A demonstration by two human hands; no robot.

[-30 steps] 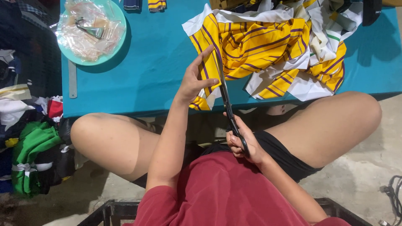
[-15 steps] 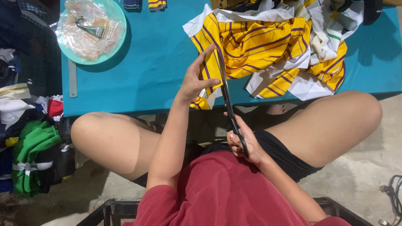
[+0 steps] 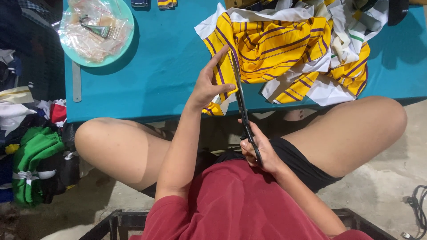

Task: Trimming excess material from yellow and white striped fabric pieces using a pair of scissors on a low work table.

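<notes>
My right hand (image 3: 258,149) grips the handles of long black scissors (image 3: 240,100), whose blades reach up into yellow fabric with purple stripes (image 3: 275,44) lying on the teal table (image 3: 169,62). My left hand (image 3: 209,84) pinches the fabric's left edge beside the blades, fingers stretched along the cloth. White cloth pieces lie under and around the yellow fabric. My bare knees spread below the table's front edge.
A teal plate (image 3: 95,31) with clear plastic bags and a metal clip sits at the table's far left. A metal ruler (image 3: 76,82) lies below it. Green and other clothes (image 3: 35,155) are piled on the floor at left. A cable (image 3: 416,209) lies at right.
The scissors and both hands have stayed nearly in place; the blades sit slightly farther into the fabric.
</notes>
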